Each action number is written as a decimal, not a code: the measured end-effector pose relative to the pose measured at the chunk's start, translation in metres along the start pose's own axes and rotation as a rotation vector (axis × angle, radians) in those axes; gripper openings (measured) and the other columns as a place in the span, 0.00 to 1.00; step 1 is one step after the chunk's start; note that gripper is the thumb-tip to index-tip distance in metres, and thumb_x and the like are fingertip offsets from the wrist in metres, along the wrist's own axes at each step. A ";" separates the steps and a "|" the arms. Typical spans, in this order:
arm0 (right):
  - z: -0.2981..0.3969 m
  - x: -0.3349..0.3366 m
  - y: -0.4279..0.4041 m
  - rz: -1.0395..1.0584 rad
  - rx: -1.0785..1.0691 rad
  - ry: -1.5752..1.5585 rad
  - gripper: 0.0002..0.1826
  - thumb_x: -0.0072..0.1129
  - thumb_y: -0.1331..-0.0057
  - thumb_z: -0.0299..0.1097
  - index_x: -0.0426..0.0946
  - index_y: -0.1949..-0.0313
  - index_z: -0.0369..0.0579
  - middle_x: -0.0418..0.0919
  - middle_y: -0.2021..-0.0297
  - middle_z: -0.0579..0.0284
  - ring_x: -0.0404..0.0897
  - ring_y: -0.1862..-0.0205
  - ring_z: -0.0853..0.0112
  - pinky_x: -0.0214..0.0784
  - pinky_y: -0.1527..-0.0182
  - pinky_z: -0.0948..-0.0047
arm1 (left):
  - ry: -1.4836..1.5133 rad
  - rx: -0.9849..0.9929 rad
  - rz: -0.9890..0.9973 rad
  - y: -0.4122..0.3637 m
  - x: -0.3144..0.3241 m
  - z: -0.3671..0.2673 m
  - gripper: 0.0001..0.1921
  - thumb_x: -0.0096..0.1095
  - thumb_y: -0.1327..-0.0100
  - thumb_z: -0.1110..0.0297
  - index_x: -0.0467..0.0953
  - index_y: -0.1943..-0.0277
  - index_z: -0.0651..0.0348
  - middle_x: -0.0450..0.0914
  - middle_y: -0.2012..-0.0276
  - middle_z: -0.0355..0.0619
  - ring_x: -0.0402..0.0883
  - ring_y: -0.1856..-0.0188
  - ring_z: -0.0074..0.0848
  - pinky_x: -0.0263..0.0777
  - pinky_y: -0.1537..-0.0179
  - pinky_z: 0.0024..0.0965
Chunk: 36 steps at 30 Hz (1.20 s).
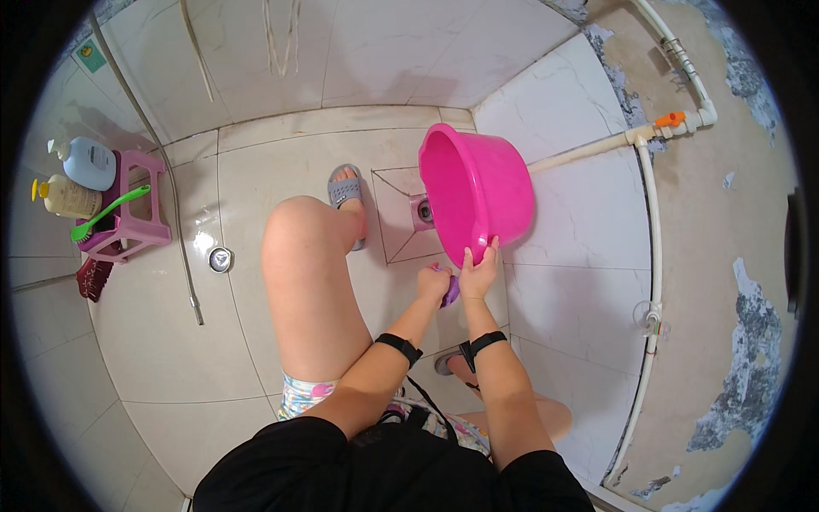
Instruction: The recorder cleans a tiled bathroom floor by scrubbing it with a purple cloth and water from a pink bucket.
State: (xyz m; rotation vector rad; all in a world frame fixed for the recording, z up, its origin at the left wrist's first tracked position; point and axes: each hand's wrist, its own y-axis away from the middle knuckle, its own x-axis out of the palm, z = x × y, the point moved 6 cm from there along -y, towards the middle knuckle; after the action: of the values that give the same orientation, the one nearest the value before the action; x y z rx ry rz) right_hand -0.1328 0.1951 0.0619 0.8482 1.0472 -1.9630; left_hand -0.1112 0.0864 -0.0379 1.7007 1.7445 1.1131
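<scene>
A large pink plastic basin (505, 185) is tipped on its side above the tiled floor, its mouth facing left. My right hand (480, 272) grips the near part of its rim, with fingers over the edge. Just left of it, my left hand (435, 281) is closed around a crumpled purple cloth (452, 292), close to the basin but apart from its wall. Most of the cloth is hidden by the left hand. Beside the basin's mouth, a square floor drain (423, 211) is partly covered by the rim.
On the left, a pink plastic stool (144, 224) carries pump bottles (89, 163) and a green brush (112, 211). A metal-ended hose (182, 243) hangs down to the floor near a small round lid (220, 260). White pipes with an orange valve handle (670, 120) run along the right wall.
</scene>
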 end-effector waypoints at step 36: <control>-0.063 -0.467 -0.050 -0.669 0.065 0.227 0.18 0.60 0.40 0.42 0.78 0.55 0.44 0.76 0.51 0.45 0.73 0.44 0.55 0.64 0.44 0.65 | -0.267 0.200 0.383 0.152 0.042 -0.106 0.18 0.65 0.54 0.77 0.74 0.59 0.73 0.79 0.67 0.49 0.80 0.70 0.32 0.74 0.68 0.35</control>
State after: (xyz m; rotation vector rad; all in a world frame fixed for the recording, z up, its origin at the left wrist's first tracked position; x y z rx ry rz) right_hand 0.0740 0.4092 0.4309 0.8366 1.5559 -2.4967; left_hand -0.1095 0.0894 0.1521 2.2594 1.4399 0.8267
